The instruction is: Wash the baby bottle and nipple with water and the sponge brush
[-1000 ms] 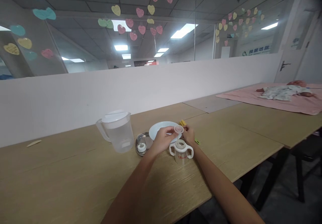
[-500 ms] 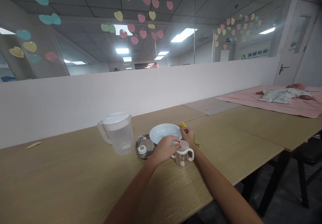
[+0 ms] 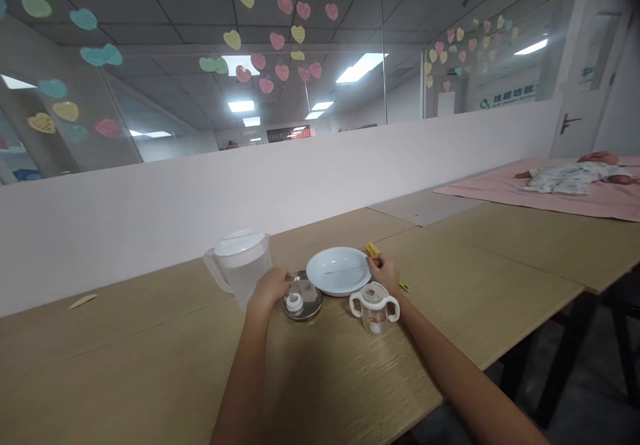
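Note:
My left hand [image 3: 270, 289] reaches over the left edge of a round steel tray [image 3: 313, 305]. Its fingers close at a small clear cap [image 3: 297, 285], which they partly hide. Beside the cap on the tray lies a white bottle collar [image 3: 295, 302]. Between the fingertips of my right hand [image 3: 385, 273] is a thin rod [image 3: 350, 270], its far end over a pale blue bowl [image 3: 320, 278]. In front of the bowl stands a clear baby bottle [image 3: 376, 315] with two white handles and red lettering; neither hand touches it. Something white is visible inside.
A clear lidded pitcher [image 3: 241, 268] stands left of the tray, partly behind my left hand. Yellow items [image 3: 371, 249] and a green tip [image 3: 404, 287] show around my right hand. A wooden spatula [image 3: 83, 301] lies far left. A doll [image 3: 565, 177] rests on a pink cloth [image 3: 480, 193].
My left hand has left the bottle's top and moved left to the tray. A clear disc tilted over the bottle no longer shows there. My right hand still holds the rod at the bowl.

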A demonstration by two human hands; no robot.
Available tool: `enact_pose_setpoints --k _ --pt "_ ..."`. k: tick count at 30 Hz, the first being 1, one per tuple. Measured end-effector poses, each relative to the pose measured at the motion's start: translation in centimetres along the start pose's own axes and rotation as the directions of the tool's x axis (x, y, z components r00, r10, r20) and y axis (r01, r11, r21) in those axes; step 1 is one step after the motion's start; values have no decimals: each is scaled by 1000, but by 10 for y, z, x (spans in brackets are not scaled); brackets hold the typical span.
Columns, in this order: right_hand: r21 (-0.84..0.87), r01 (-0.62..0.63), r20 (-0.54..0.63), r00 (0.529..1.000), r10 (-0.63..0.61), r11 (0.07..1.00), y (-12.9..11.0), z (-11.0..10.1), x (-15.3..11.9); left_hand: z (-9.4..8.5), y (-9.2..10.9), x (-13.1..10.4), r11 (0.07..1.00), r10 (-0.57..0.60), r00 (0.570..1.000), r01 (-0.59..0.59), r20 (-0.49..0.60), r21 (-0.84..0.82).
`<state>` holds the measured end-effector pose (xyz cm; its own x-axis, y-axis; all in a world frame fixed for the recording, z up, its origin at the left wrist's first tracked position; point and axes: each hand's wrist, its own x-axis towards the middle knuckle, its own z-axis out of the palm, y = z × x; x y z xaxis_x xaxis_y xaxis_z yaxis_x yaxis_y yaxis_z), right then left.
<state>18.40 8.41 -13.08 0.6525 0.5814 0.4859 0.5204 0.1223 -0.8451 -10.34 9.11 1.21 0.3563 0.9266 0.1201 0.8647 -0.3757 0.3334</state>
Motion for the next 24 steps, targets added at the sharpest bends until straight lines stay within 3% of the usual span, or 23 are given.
enact_pose_setpoints --k 6,11,14,16,19,20,22,24 --pt "28 -6 -28 1000 7 1000 -12 -9 -4 20 -19 10 995 -86 994 83 73 50" --pt "307 -142 -183 962 204 941 -28 -36 -6 39 -15 16 989 -124 990 117 67 94" --pt "483 -66 -247 946 209 873 -59 -61 -7 49 -14 18 986 -140 989 135 50 96" --pt "570 64 -271 956 114 819 -98 -81 -14 53 -14 19 987 -148 988 145 43 72" --pt "612 353 -292 933 -212 708 -177 -118 -43 55 -15 19 988 -152 988 153 37 -20" --pt "598 455 -294 890 -348 660 -205 -133 -57 55 -15 18 986 -148 989 150 30 -67" --pt "554 631 -299 760 -577 543 -256 -163 -89 51 -14 16 975 -122 992 120 2 -189" --pt "503 681 -214 695 -686 533 -296 -190 -116 44 -13 13 934 -70 996 47 -52 -355"
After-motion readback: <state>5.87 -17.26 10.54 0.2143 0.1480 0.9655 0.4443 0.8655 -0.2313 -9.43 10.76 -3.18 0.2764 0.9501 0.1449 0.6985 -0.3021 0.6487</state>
